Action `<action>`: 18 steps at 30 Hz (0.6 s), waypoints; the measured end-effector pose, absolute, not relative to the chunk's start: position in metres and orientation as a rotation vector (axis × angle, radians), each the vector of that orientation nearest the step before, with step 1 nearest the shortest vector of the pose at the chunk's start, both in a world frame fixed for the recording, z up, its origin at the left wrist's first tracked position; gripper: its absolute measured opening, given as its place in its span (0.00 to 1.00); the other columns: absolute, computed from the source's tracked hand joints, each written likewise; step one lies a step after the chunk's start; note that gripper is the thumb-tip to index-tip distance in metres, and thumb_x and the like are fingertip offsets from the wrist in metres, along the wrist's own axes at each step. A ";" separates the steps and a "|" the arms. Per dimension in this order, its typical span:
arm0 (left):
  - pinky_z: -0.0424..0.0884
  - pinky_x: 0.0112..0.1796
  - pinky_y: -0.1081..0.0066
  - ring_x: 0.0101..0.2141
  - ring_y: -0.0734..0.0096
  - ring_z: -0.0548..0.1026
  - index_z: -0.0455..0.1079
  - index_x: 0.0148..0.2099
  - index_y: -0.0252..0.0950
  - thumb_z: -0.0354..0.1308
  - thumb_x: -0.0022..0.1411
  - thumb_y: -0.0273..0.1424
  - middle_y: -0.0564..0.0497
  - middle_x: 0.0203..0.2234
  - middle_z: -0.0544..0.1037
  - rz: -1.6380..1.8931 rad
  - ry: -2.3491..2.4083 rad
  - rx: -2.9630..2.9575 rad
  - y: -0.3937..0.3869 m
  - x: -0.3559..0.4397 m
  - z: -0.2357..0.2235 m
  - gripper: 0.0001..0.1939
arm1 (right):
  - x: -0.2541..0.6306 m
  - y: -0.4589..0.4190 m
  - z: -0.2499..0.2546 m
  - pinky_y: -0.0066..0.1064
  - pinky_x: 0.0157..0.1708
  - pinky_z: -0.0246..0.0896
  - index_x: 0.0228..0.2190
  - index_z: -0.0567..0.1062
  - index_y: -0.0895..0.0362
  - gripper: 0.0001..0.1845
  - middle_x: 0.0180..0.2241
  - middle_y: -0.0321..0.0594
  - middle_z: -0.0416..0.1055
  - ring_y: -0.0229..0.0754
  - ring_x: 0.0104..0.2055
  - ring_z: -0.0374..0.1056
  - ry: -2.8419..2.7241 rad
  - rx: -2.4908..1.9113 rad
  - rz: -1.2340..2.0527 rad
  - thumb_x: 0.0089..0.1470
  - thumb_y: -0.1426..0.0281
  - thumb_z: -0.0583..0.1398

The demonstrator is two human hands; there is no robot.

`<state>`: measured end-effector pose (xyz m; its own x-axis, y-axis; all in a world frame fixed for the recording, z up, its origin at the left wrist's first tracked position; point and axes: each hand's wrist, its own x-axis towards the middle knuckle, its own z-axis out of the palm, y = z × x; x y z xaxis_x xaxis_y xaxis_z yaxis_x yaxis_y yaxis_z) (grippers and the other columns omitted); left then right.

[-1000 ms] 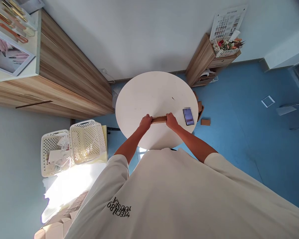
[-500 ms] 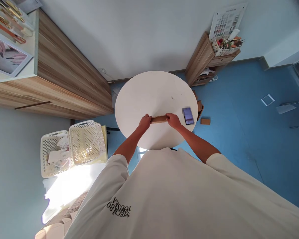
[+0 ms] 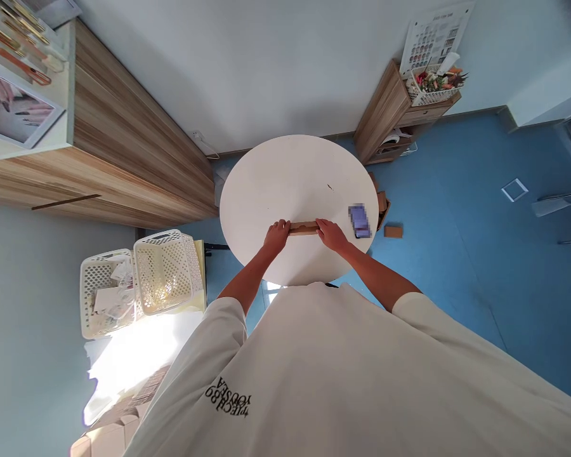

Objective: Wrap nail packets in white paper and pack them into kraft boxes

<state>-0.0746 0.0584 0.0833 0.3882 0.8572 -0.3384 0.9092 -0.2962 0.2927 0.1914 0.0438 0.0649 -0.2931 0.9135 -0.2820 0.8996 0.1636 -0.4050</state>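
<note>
Nearest: wearer's pale shirt, both bare forearms reaching out over the round white surface. Left hand at the left end of a small brown carton, fingers curled over the end. Right hand at the right end, fingers bent in around it, only a narrow gap left between fingertips and thumb. Both hands have hold of it; grip pressure can't be told. Carton sits between them, long side running left to right, over the near half of the surface; whether it rests there or is lifted slightly, can't tell.

Progress: carton looks already shaped into a long, narrow form, so I'd judge the main folding largely done. End closures hidden under the hands, so can't say if they are tucked in. Carton not released or set aside yet; that much is left, plus possibly the ends.

Right of the right hand, apart from it: phone, screen pixelated, lying near the surface's right edge. Beyond that edge, low down, a cluster of brown boxes, and one brown block-like box alone on the blue floor. Contents and closures too small to read.
</note>
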 end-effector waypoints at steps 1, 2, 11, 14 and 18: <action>0.62 0.64 0.53 0.67 0.47 0.65 0.56 0.76 0.36 0.50 0.73 0.28 0.32 0.70 0.63 -0.134 1.517 2.228 0.051 -0.075 0.083 0.32 | 0.190 0.038 0.063 0.48 0.62 0.59 0.73 0.57 0.61 0.33 0.70 0.58 0.61 0.58 0.63 0.65 -2.425 -1.844 0.765 0.71 0.67 0.51; 0.58 0.66 0.51 0.71 0.45 0.58 0.50 0.79 0.36 0.52 0.72 0.29 0.32 0.73 0.57 -0.107 1.514 2.229 0.043 -0.074 0.082 0.36 | 0.189 0.032 0.062 0.49 0.63 0.58 0.75 0.52 0.61 0.37 0.73 0.59 0.55 0.60 0.66 0.62 -2.466 -1.847 0.734 0.70 0.66 0.52; 0.52 0.68 0.46 0.73 0.47 0.53 0.37 0.82 0.41 0.53 0.62 0.21 0.36 0.76 0.53 -0.215 1.763 2.089 0.025 -0.059 0.066 0.51 | 0.182 0.016 0.056 0.52 0.66 0.52 0.77 0.40 0.61 0.48 0.75 0.62 0.48 0.63 0.69 0.55 -2.476 -1.982 0.700 0.65 0.68 0.56; 0.62 0.63 0.53 0.65 0.50 0.66 0.37 0.81 0.37 0.49 0.65 0.21 0.33 0.67 0.66 -0.192 1.699 2.023 0.030 -0.061 0.066 0.47 | 0.179 0.024 0.060 0.49 0.61 0.59 0.76 0.42 0.61 0.44 0.66 0.61 0.65 0.60 0.63 0.64 -2.388 -1.974 0.874 0.67 0.69 0.54; 0.67 0.59 0.57 0.59 0.53 0.72 0.41 0.80 0.33 0.47 0.68 0.22 0.34 0.59 0.73 -0.063 1.681 1.946 0.020 -0.064 0.066 0.41 | 0.171 0.021 0.065 0.44 0.57 0.63 0.74 0.50 0.59 0.36 0.59 0.57 0.72 0.56 0.58 0.69 -2.169 -2.025 0.936 0.71 0.66 0.52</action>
<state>-0.0639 0.0201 0.0664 0.2124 0.8975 -0.3865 0.9241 -0.0559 0.3782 0.1711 0.0210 0.0648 -0.1527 0.9162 -0.3704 0.8980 -0.0279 -0.4391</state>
